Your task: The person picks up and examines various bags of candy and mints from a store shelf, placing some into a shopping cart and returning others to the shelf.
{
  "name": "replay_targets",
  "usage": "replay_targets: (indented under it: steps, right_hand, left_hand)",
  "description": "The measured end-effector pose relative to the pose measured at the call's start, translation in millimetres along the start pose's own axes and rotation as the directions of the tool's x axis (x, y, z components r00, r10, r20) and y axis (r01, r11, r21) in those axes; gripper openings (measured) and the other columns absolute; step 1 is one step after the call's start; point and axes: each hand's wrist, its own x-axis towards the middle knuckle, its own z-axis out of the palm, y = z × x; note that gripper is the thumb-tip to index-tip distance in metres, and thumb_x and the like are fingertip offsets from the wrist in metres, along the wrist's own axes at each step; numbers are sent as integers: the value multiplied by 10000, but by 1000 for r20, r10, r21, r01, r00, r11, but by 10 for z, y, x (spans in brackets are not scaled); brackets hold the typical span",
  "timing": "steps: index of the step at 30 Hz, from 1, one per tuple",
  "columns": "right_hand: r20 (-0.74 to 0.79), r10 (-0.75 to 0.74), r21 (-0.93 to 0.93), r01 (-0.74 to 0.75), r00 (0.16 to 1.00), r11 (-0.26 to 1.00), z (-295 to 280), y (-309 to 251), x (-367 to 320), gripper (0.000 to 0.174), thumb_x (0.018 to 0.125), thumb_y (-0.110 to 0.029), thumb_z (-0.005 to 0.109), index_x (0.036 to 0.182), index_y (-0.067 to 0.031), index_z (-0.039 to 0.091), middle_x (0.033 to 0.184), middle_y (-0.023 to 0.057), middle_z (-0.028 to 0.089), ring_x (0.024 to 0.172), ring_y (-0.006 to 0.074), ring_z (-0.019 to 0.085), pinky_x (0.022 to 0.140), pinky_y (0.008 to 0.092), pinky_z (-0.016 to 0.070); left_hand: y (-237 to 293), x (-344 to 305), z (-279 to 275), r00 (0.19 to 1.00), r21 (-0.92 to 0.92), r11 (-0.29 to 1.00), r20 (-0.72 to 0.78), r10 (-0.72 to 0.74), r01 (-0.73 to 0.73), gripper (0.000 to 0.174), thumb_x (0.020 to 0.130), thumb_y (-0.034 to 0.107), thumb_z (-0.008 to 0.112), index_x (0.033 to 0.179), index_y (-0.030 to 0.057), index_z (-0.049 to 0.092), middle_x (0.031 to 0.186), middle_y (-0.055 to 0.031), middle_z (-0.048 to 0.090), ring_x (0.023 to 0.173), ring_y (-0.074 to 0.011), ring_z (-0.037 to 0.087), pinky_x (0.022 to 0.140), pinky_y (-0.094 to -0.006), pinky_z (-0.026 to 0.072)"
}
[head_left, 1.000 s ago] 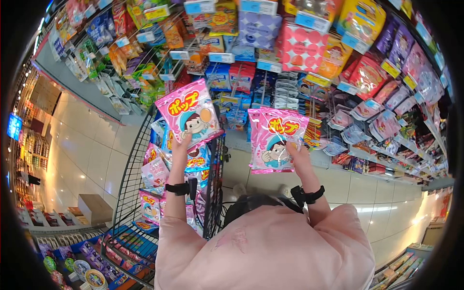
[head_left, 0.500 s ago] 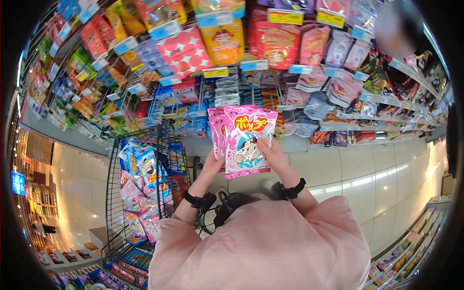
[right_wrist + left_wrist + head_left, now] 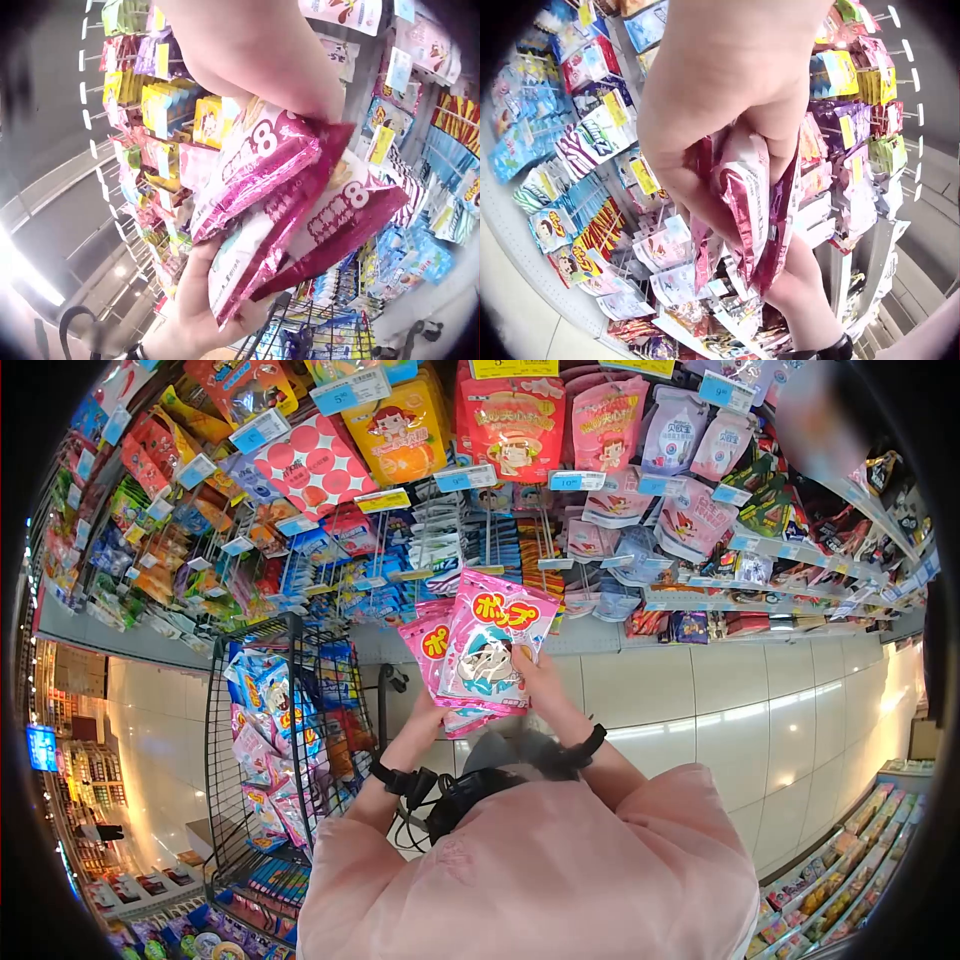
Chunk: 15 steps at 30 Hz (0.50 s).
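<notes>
- The left hand (image 3: 428,715) grips a stack of glossy pink-and-white plastic candy bags (image 3: 495,645) low on their left side, its fingers curled round them in the left wrist view
- The right hand (image 3: 535,675) holds the front bag by its right edge, thumb on the printed face
- At least three bags overlap, fanned out, with shiny magenta bottom edges; the front one bears yellow lettering on red and a cartoon figure in a teal cap
- The stack is held in the air before the person's chest, apart from the black wire shopping cart (image 3: 296,650) on the left
- Blue and pink plastic bags (image 3: 265,690) lie piled in the cart
- Ahead hang an orange pouch (image 3: 395,440), a red pouch (image 3: 512,430) and other packets above blue-and-white price tags (image 3: 465,478)
- The person wears a pale pink shirt (image 3: 530,860) and black wrist straps (image 3: 400,780)
- Below spreads a glossy, pale tiled floor (image 3: 740,710)
</notes>
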Motion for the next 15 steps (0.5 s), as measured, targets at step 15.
replay_targets:
  steps: [15]
  right_hand:
    - [-176, 172, 319, -109, 969, 941, -918, 941, 646, 302, 752, -51, 541, 1044, -48, 468, 934, 57, 550, 839, 175, 555, 684, 294, 475]
  left_hand:
    - [-492, 138, -760, 985, 36, 997, -156, 71, -66, 473, 657, 7, 648, 1085, 2, 447, 988, -65, 555, 886, -145, 533, 772, -272, 425]
